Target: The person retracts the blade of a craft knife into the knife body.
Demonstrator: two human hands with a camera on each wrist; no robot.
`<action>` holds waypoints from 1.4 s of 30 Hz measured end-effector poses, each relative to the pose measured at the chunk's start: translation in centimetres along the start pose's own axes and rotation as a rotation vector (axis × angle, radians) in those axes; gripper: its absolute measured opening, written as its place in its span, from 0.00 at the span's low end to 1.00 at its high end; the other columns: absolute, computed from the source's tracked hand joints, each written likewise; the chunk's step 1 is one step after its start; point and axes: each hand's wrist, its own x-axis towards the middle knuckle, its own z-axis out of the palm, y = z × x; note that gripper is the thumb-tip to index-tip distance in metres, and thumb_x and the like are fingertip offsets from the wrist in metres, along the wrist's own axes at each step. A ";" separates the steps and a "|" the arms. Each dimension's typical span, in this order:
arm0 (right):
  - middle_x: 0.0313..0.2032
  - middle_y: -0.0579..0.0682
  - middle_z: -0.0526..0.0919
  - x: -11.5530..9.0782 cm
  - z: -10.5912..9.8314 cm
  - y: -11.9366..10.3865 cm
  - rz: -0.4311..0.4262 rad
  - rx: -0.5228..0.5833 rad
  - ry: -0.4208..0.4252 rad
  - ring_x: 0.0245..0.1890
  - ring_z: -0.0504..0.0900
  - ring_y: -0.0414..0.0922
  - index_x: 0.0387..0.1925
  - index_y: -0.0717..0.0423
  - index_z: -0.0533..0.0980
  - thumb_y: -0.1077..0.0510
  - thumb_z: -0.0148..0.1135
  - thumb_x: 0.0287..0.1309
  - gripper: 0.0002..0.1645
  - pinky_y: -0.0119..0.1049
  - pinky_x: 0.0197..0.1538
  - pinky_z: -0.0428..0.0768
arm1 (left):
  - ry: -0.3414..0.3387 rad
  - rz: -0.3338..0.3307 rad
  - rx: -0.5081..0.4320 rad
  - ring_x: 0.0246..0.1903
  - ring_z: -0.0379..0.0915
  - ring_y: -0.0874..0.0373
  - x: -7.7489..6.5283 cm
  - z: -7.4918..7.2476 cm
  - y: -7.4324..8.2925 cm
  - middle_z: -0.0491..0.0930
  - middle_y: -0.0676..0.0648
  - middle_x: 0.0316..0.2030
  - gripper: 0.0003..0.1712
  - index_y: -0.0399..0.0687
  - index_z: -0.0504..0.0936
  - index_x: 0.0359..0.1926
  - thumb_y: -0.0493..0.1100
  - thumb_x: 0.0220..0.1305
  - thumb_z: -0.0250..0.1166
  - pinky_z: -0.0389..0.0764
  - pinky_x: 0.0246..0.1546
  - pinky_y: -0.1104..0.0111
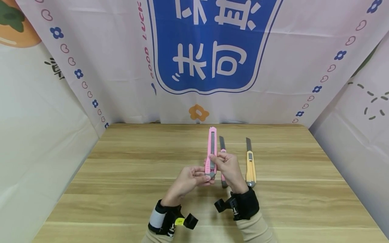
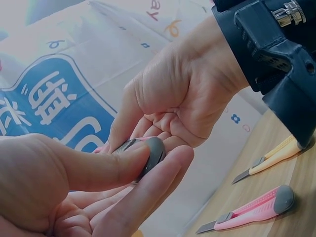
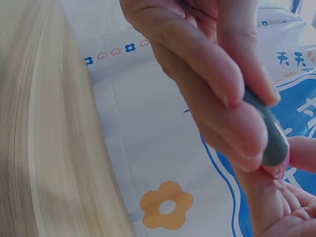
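A pink utility knife (image 1: 211,143) is held up above the table between both hands, its long slot facing the head camera. No blade sticks out past its far end. My left hand (image 1: 186,180) pinches the grey end cap (image 2: 157,150) between thumb and fingers. With its thumb on the slotted face, my right hand (image 1: 230,167) grips the knife's lower half. Beneath and beside the right hand lies a second pink utility knife (image 2: 254,212), blade out, partly hidden in the head view. Farther right, a yellow utility knife (image 1: 250,167) lies with its blade out.
The wood-grain table (image 1: 121,189) runs back to a hanging white cloth (image 1: 127,84) with a blue printed panel. More printed cloth stands at the left and right sides. Each wrist wears a black strap with a small camera.
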 end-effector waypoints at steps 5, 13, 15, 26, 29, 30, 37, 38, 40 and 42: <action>0.27 0.48 0.90 0.0 -0.1 0.0 0.013 -0.002 -0.007 0.27 0.86 0.34 0.42 0.76 0.78 0.62 0.60 0.62 0.16 0.27 0.33 0.84 | 0.012 -0.006 -0.005 0.41 0.86 0.54 0.0 0.2 0.0 0.82 0.29 0.48 0.19 0.25 0.73 0.56 0.29 0.64 0.58 0.85 0.47 0.69; 0.40 0.66 0.86 0.0 0.0 0.0 0.014 -0.034 0.000 0.28 0.86 0.34 0.45 0.75 0.78 0.63 0.61 0.61 0.16 0.26 0.34 0.83 | 0.027 -0.009 -0.013 0.40 0.86 0.55 0.1 0.2 -0.1 0.82 0.30 0.48 0.18 0.26 0.74 0.55 0.30 0.64 0.57 0.85 0.47 0.70; 0.40 0.65 0.87 0.0 -0.1 0.0 0.023 -0.028 -0.003 0.29 0.86 0.34 0.45 0.74 0.78 0.63 0.61 0.61 0.16 0.26 0.34 0.84 | 0.040 -0.016 -0.018 0.40 0.86 0.55 0.1 0.3 -0.1 0.82 0.31 0.48 0.18 0.27 0.74 0.55 0.30 0.64 0.58 0.85 0.47 0.69; 0.47 0.69 0.82 0.0 -0.5 -0.1 0.042 0.004 -0.072 0.34 0.87 0.35 0.52 0.71 0.76 0.62 0.58 0.64 0.19 0.27 0.39 0.84 | 0.063 -0.013 -0.021 0.40 0.86 0.55 0.2 0.5 0.0 0.82 0.30 0.48 0.19 0.27 0.74 0.55 0.30 0.63 0.59 0.85 0.47 0.69; 0.48 0.69 0.82 0.0 -0.5 -0.2 0.047 0.011 -0.086 0.36 0.88 0.37 0.52 0.71 0.75 0.62 0.58 0.64 0.19 0.27 0.41 0.84 | 0.064 -0.017 -0.027 0.39 0.86 0.55 0.2 0.6 0.0 0.82 0.30 0.48 0.19 0.27 0.74 0.55 0.30 0.63 0.59 0.85 0.47 0.69; 0.47 0.68 0.83 0.0 -0.5 -0.2 0.048 0.016 -0.086 0.38 0.88 0.38 0.52 0.71 0.75 0.63 0.58 0.63 0.19 0.27 0.41 0.84 | 0.064 -0.017 -0.028 0.39 0.86 0.55 0.2 0.6 0.0 0.82 0.30 0.48 0.19 0.26 0.74 0.55 0.30 0.63 0.59 0.85 0.47 0.69; 0.47 0.65 0.84 0.0 -0.5 -0.4 0.043 0.039 -0.093 0.44 0.88 0.44 0.54 0.72 0.74 0.64 0.59 0.62 0.20 0.27 0.43 0.85 | 0.048 -0.011 -0.019 0.40 0.86 0.57 0.3 0.5 0.0 0.81 0.30 0.49 0.19 0.26 0.74 0.56 0.30 0.64 0.58 0.85 0.48 0.68; 0.47 0.66 0.84 0.0 -0.5 -0.4 0.042 0.040 -0.092 0.43 0.88 0.42 0.54 0.72 0.74 0.64 0.59 0.62 0.20 0.27 0.42 0.85 | 0.043 -0.010 -0.016 0.40 0.86 0.56 0.3 0.5 0.1 0.81 0.30 0.50 0.19 0.26 0.73 0.56 0.30 0.64 0.58 0.85 0.49 0.67; 0.48 0.67 0.83 0.0 -0.6 -0.3 0.046 0.035 -0.086 0.40 0.88 0.38 0.54 0.71 0.74 0.64 0.59 0.62 0.20 0.27 0.41 0.85 | 0.036 -0.014 -0.006 0.41 0.85 0.56 0.2 0.6 0.1 0.81 0.31 0.50 0.20 0.28 0.73 0.57 0.31 0.65 0.58 0.84 0.51 0.64; 0.48 0.68 0.82 0.1 -0.7 -0.3 0.054 0.037 -0.078 0.38 0.88 0.35 0.54 0.71 0.74 0.64 0.59 0.62 0.20 0.26 0.40 0.84 | 0.038 -0.017 0.011 0.42 0.85 0.56 0.2 0.7 0.2 0.81 0.31 0.50 0.20 0.29 0.73 0.58 0.33 0.65 0.58 0.83 0.54 0.61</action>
